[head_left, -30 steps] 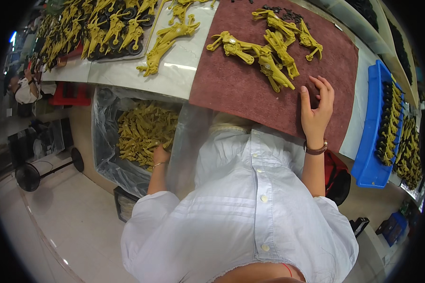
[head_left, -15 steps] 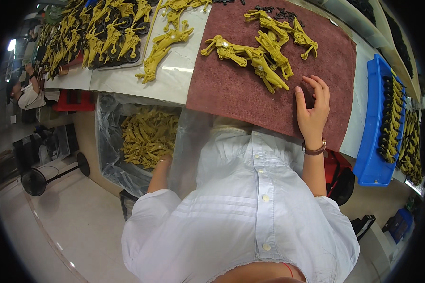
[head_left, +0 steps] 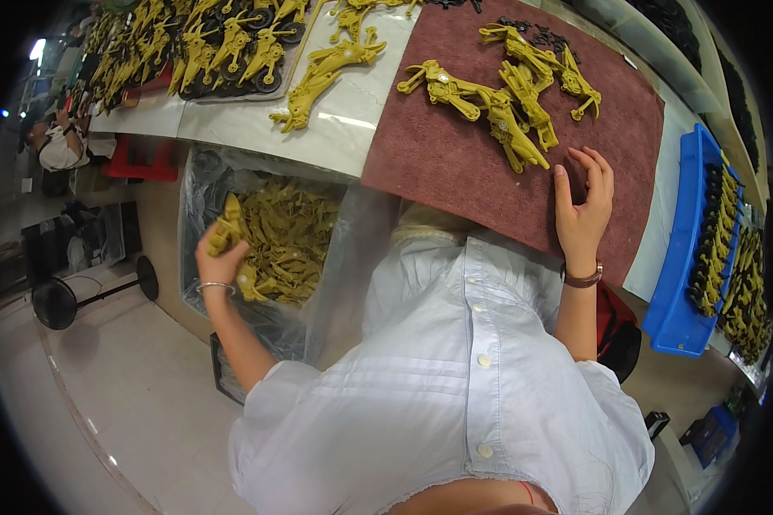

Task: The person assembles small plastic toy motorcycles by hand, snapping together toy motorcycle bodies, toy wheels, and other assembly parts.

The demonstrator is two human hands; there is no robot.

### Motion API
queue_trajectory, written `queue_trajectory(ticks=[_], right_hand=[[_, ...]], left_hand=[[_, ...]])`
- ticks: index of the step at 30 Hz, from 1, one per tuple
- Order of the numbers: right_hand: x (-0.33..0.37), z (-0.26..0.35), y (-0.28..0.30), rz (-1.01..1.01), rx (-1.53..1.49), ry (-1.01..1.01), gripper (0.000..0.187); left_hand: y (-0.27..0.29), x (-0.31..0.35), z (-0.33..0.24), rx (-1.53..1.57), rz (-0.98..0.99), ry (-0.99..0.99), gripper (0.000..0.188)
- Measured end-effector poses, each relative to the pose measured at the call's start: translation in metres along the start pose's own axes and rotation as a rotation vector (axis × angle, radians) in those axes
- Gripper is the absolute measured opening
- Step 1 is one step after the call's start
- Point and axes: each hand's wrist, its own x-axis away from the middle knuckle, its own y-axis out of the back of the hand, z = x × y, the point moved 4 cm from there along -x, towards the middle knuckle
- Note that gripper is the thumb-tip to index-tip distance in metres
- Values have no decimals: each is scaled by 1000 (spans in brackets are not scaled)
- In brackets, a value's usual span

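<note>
— Yellow plastic part (head_left: pixel 223 230): where is it?
— Gripped in the closed left hand (head_left: pixel 221 257), just above the clear bag of yellow parts (head_left: pixel 288 240) beside the worktop (head_left: pixel 258 129).
— And the right hand (head_left: pixel 581 206)?
— Open, holding nothing, flat on the maroon mat (head_left: pixel 455 163), just below the assembled yellow pieces (head_left: pixel 511 112); a blue tray (head_left: pixel 678 257) sits to its right.

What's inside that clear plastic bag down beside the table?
The clear plastic bag holds a heap of yellow plastic parts. The left hand grips one of them above the heap. What lies deeper under the pile and at the bag's bottom is covered.
</note>
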Motion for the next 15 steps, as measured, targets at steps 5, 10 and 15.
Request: queue_trajectory(ticks=[5,10,15], right_hand=[[1,-5,1,-10,26,8,26],[-1,-4,6,4,-48,-15,27],[-10,24,19,34,-214,-27,31]], left_hand=[[-28,-14,-177,-59,-152,-488,32],[-124,-48,-250,514,108,-523,49],[-208,-58,-293,569,449,-539,46]])
